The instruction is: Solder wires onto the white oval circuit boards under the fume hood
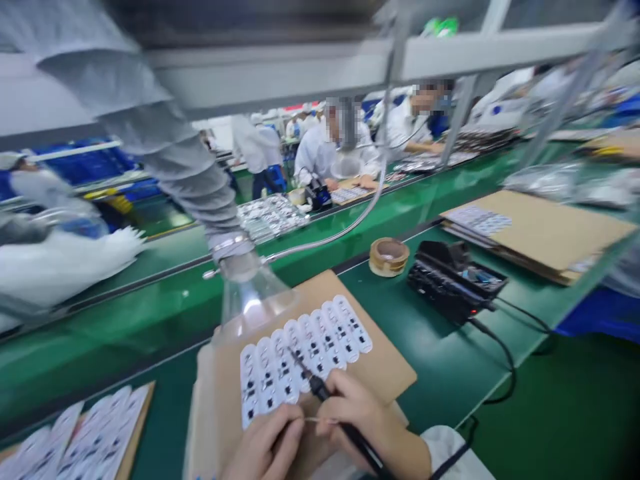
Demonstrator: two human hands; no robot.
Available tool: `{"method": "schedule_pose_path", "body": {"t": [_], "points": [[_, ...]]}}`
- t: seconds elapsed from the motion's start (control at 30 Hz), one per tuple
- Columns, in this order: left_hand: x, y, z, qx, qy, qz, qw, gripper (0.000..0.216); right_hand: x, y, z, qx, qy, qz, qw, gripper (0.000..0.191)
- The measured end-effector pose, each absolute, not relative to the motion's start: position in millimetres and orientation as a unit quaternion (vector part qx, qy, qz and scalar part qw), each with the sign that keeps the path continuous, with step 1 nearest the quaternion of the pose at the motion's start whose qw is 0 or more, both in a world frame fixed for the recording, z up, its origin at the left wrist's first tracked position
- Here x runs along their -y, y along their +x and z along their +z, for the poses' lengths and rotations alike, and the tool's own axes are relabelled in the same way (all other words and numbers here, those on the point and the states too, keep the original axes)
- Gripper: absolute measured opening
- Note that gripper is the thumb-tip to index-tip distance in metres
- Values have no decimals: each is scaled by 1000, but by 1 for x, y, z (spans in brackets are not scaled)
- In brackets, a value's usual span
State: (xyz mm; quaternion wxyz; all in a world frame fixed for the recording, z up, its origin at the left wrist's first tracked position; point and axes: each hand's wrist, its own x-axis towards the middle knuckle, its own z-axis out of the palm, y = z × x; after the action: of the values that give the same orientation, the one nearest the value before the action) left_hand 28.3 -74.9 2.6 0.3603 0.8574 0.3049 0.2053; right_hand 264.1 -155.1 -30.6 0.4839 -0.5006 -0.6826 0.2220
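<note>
My right hand [356,413] grips a soldering iron [319,387] like a pen, its tip pointing up and left over the white circuit boards [327,337]. These rounded strips with small black parts lie side by side in a row on a brown cardboard sheet [387,373]. My left hand [267,443], at the near edge of the boards, pinches a thin solder wire [312,419] between thumb and forefinger. The wire spans to the fingers of my right hand; whether those grip it too is unclear. Whether the iron's tip touches a board, I cannot tell.
A clear fume hood [250,297] on a grey duct hangs behind the boards. Right of them are a tape roll [389,257], a black soldering station [453,283] with cables and stacked cardboard [550,230]. More boards [103,433] lie left. Co-workers sit across the green line.
</note>
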Motion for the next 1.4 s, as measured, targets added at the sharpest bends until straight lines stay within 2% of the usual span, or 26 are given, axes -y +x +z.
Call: {"method": "schedule_pose_path", "body": {"t": [0.13, 0.27, 0.43, 0.6, 0.9, 1.1, 1.23, 1.4], "points": [[71, 30, 11, -280, 870, 204, 351, 47, 152, 271, -20, 686, -475, 246, 493, 53], [68, 23, 19, -290, 856, 225, 363, 41, 149, 275, -10, 697, -450, 238, 506, 53], [64, 12, 23, -296, 859, 200, 367, 30, 153, 286, -7, 686, -465, 239, 506, 51], [64, 10, 19, -302, 853, 168, 390, 33, 153, 303, 1, 670, -499, 252, 489, 52], [59, -1, 14, -317, 854, 161, 380, 36, 143, 303, 7, 683, -483, 228, 499, 36], [18, -65, 26, -431, 820, 274, 258, 22, 140, 299, -1, 645, -515, 242, 511, 12], [-20, -101, 23, -506, 770, 334, 197, 25, 129, 286, 1, 607, -498, 305, 538, 25], [-40, -111, 7, -523, 743, 360, 212, 27, 109, 262, 16, 594, -532, 336, 501, 35]]}}
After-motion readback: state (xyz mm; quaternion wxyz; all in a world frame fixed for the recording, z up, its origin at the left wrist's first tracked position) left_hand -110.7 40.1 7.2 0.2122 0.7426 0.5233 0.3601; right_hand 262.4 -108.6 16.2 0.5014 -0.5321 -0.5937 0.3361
